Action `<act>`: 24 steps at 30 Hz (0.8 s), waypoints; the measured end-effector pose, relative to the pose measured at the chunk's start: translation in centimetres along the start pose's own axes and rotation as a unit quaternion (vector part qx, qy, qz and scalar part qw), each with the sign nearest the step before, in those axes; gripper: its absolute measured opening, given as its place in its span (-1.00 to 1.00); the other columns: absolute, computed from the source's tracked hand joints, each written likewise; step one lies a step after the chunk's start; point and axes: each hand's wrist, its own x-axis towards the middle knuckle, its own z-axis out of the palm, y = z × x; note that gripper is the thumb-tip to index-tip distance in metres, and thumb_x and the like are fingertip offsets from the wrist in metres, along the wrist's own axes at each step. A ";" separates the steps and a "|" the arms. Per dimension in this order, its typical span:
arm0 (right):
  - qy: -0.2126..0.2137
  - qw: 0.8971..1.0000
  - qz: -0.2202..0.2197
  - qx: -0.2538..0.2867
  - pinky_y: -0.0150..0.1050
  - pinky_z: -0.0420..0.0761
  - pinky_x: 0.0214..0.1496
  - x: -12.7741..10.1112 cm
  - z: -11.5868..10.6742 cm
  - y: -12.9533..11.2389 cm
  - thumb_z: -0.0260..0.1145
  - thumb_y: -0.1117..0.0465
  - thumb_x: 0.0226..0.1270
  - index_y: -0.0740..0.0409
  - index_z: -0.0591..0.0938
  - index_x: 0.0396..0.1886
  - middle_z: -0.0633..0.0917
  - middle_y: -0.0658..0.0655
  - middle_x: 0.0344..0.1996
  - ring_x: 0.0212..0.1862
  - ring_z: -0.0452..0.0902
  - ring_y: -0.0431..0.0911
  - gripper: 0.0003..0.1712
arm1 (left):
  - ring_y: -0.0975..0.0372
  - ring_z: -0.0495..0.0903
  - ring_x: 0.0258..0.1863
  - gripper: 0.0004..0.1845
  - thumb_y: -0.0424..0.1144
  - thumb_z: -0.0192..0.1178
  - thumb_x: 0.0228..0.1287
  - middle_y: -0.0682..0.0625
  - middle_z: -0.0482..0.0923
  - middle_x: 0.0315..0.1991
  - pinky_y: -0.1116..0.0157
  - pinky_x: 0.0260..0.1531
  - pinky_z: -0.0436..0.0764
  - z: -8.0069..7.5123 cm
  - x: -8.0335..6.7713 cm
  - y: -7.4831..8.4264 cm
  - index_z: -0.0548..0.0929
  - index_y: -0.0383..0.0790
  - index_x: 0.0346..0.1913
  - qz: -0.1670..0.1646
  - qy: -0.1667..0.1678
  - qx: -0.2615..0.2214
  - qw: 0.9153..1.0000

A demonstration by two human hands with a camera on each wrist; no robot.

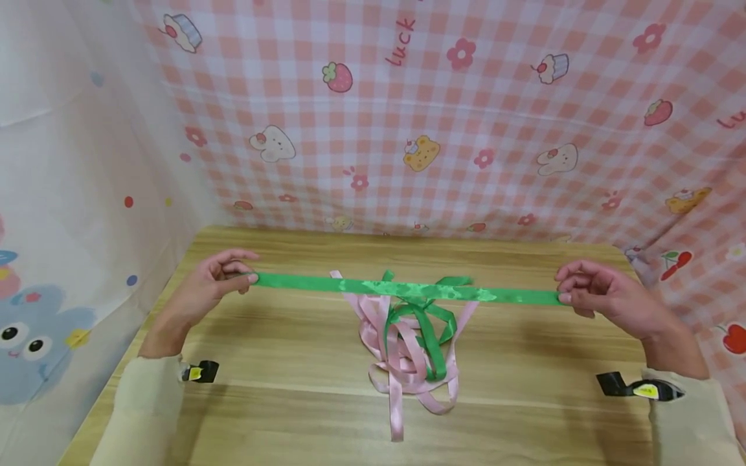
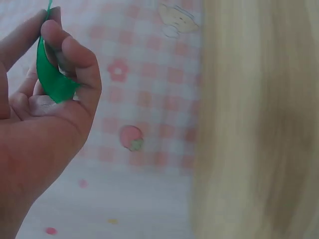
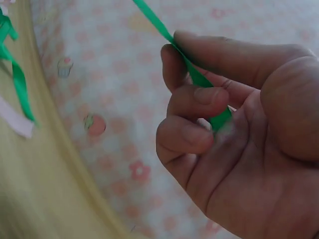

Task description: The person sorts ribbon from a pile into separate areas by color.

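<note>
A: Count of hands?
B: Two. Left hand (image 1: 212,281) and right hand (image 1: 603,294), one at each end of a green ribbon (image 1: 402,289).
A: Grip?
B: Each pinches its ribbon end between thumb and curled fingers. Ribbon stretched level above the desk (image 1: 280,395), across its middle.
A: Other ribbons?
B: A tangle of pink ribbon (image 1: 402,362) on the desk under the stretched one, green loops mixed in. Number of separate strands: cannot tell.
A: Behind?
B: One pink checked cloth (image 1: 466,116).
</note>
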 end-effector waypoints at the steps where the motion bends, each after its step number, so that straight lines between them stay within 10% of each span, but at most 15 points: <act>1: 0.002 1.000 0.000 0.009 -0.09 0.21 -0.51 -0.1 -0.2 0.5 0.00 0.61 0.44 0.25 0.46 0.03 0.67 0.02 -0.30 -0.50 0.23 0.01 -0.69 | 0.27 0.58 -0.38 -0.70 -0.36 0.17 0.43 0.14 0.68 -0.28 0.38 -0.23 0.58 -0.1 0.0 -0.4 0.54 -0.18 0.17 -0.003 0.001 -0.008 1.000; 7: 0.086 0.992 0.019 0.089 -0.18 0.32 -0.41 0.1 -0.8 4.1 -0.01 0.56 0.48 0.14 0.48 0.02 0.68 -0.03 -0.28 -0.42 0.37 -0.07 -0.68 | 0.28 0.64 -0.32 -0.72 -0.32 0.21 0.41 0.11 0.70 -0.25 0.31 -0.18 0.65 -0.2 1.1 -3.1 0.54 -0.13 0.13 -0.047 0.028 -0.051 0.997; 12: 0.205 0.965 0.063 0.149 -0.37 0.58 -0.25 1.7 -0.7 6.5 0.14 0.48 0.45 0.11 0.47 -0.02 0.73 -0.05 -0.32 -0.34 0.59 -0.19 -0.76 | 0.21 0.69 -0.18 -0.69 -0.25 0.26 0.38 0.10 0.69 -0.20 0.22 0.03 0.64 0.5 3.4 -5.1 0.51 -0.09 0.12 -0.114 0.086 -0.079 0.987; 24: 0.403 0.892 0.155 0.133 -0.42 0.65 -0.42 6.5 -0.6 10.5 0.29 0.44 0.35 0.18 0.40 -0.10 0.72 -0.09 -0.60 -0.52 0.66 -0.27 -0.73 | 0.31 0.70 -0.45 -0.48 -0.50 0.19 0.35 0.08 0.71 -0.39 0.36 -0.19 0.69 2.7 8.5 -7.5 0.30 -0.46 0.30 -0.188 0.235 -0.193 0.934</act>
